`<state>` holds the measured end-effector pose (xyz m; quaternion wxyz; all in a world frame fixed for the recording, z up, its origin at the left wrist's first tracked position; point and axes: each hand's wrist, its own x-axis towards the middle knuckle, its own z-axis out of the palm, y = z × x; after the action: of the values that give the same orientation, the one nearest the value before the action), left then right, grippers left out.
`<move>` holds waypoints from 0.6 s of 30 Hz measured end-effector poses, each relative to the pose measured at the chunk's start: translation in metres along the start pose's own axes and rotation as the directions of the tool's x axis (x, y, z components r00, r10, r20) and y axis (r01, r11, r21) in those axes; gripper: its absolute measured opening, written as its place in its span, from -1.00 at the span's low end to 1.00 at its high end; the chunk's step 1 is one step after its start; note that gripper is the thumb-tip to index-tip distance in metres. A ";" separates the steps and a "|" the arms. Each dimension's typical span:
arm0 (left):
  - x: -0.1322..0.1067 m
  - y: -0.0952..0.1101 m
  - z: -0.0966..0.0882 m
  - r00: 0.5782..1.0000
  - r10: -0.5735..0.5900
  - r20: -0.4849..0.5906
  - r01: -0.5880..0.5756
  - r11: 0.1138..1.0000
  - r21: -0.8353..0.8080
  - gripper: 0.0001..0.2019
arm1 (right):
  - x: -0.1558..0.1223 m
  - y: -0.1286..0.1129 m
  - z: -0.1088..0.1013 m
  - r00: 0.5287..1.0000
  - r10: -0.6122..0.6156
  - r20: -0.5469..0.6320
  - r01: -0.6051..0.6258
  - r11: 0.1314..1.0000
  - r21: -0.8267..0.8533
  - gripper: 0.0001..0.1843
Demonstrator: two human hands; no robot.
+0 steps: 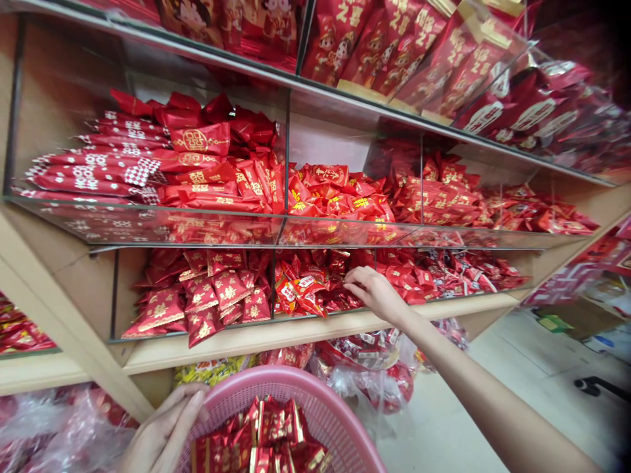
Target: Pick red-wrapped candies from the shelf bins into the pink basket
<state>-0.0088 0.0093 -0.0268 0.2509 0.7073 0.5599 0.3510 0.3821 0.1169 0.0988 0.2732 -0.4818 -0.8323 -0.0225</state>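
My left hand (165,430) grips the left rim of a pink plastic basket (362,437) at the bottom of the view. Inside the basket lies a pile of red-and-gold wrapped packets (276,427). My right hand (377,292) reaches into the lower shelf compartment, its fingers stretched and slightly bent over small dark red wrapped sweets (340,299). Nothing shows held in that hand, though its fingertips partly cover the sweets beneath. Just left of them are orange-and-red wrapped sweets (308,289), and further left, square red packets with gold print (229,289).
Glass dividers and a clear front panel (227,226) split the wooden shelf (192,345) into compartments full of red packets (340,197). Large red bags (384,39) fill the top shelf. Plastic bags of sweets (369,368) sit below, and a black chair leg (599,387) stands at right.
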 end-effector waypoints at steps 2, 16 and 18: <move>0.000 -0.001 0.001 1.000 -0.007 0.006 0.007 1.000 -0.004 -0.66 | -0.003 0.000 -0.003 0.991 0.121 -0.063 -0.109 0.979 0.172 -0.81; 0.000 0.000 0.001 1.000 0.012 0.003 -0.012 1.000 -0.020 -0.67 | -0.034 -0.047 -0.020 0.796 0.591 0.135 -0.400 0.345 0.849 -0.56; 0.000 -0.002 0.000 1.000 0.003 0.002 -0.003 1.000 -0.014 -0.68 | -0.038 -0.056 -0.021 0.807 0.573 0.141 -0.412 0.375 0.831 -0.60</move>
<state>-0.0098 0.0098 -0.0282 0.2560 0.7068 0.5560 0.3546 0.3603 0.0509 0.1108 0.5309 -0.5148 -0.5298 0.4153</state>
